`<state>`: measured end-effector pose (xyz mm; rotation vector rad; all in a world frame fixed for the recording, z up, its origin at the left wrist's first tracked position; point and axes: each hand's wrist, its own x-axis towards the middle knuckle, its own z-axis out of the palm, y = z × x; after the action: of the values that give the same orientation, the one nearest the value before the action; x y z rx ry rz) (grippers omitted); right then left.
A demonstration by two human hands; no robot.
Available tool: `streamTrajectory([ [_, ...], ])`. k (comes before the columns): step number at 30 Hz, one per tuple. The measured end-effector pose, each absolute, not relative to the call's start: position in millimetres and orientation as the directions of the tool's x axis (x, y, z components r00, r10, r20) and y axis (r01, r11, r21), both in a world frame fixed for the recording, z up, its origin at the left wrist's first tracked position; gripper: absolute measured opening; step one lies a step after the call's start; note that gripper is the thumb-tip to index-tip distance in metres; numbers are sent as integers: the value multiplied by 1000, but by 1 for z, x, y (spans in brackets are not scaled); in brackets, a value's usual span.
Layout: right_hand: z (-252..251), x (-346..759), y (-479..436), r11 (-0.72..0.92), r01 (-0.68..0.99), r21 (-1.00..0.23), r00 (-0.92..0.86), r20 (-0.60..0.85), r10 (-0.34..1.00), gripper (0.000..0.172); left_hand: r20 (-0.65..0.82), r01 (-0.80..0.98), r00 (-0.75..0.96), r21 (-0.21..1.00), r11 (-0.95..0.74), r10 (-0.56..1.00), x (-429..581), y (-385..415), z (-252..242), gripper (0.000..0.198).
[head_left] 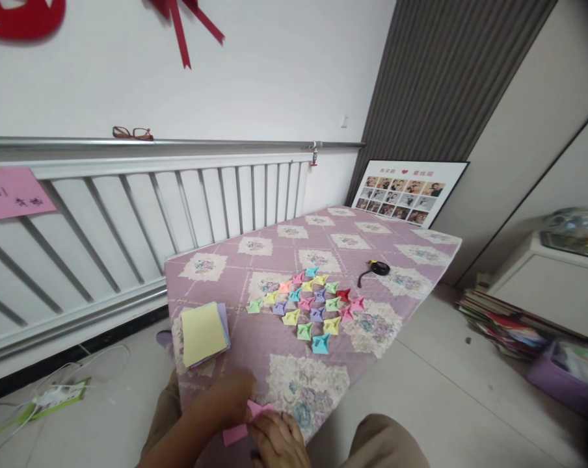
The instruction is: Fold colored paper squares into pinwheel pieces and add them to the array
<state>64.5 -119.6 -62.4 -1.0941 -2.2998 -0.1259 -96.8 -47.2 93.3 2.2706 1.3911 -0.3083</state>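
A piece of pink paper (235, 435), partly folded, lies at the near edge of the cloth-covered table (255, 344). My left hand (238, 393) is at its upper left side, blurred, with the fingers hard to make out. Over the paper's right part rests my right hand (278, 437), its fingers together and pressing the paper down. Beyond the hands, several small folded paper boats (317, 314) in many colours stand in slanting rows. A stack of square paper (203, 335), yellow on top, sits at the table's left side.
A black tape measure (379, 268) lies farther back on the table. At the far end leans a photo board (411, 193). A white radiator (201, 205) runs along the left. Books (501, 325) and a purple bin (562, 377) stand on the right floor.
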Motion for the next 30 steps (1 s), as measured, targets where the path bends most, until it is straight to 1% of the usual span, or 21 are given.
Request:
streamTrajectory([
  [4,-78,58,-114,678,719,-150,-429,672,604,49,-409,877,479,253,-408,777,-97,-48,89,24],
  [7,-81,56,-113,674,723,-152,-384,723,575,50,-388,873,486,254,-416,783,-97,-49,85,25],
  [10,-70,60,-115,679,714,-170,-414,679,606,54,-374,880,473,255,-401,798,-97,-53,84,23],
  [12,-60,64,-116,698,694,-177,-486,600,635,57,-370,888,455,260,-380,810,-97,-55,85,22],
  [13,-55,65,-117,703,686,-187,-499,582,642,57,-370,893,444,263,-367,816,-97,-56,86,22],
  [17,-46,65,-115,706,662,-254,-434,638,636,48,-359,900,415,294,-320,836,-96,-60,84,20],
  [19,-42,65,-114,714,633,-299,-421,642,641,44,-342,896,411,321,-306,845,-96,-62,81,18],
  [22,-31,70,-114,743,544,-390,-428,632,646,41,-313,879,411,385,-280,856,-100,-63,74,16],
  [24,-20,75,-116,711,509,-485,-367,625,689,40,-295,858,410,446,-255,863,-105,-63,69,15],
  [27,-7,81,-121,552,474,-686,-183,537,824,34,-275,814,396,546,-196,876,-113,-61,62,14],
  [30,1,82,-122,327,332,-885,5,349,937,23,-267,755,373,644,-123,889,-118,-58,56,7],
])
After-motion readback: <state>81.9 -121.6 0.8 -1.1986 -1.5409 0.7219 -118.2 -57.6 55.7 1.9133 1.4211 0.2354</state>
